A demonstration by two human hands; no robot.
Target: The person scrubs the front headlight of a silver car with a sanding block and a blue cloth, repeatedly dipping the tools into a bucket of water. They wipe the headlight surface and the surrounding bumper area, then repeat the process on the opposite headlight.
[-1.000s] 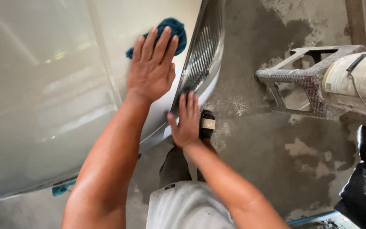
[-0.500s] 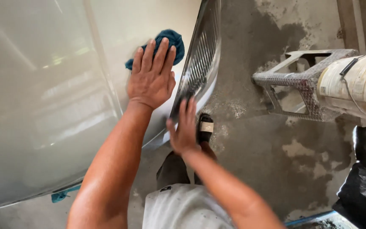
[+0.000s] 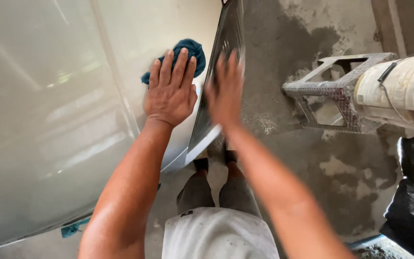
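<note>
Left hand (image 3: 169, 93) flat, pressing blue cloth (image 3: 184, 56) on white car panel (image 3: 49, 120); right hand (image 3: 226, 88) open beside grille (image 3: 216, 96), blurred; panel glossy.

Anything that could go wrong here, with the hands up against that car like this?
The left hand presses a blue cloth on the white panel; grit in it might scratch the paint. The right hand lies blurred over the grille, whose edge could nick fingers. The floor looks wet, so feet could slip.
</note>
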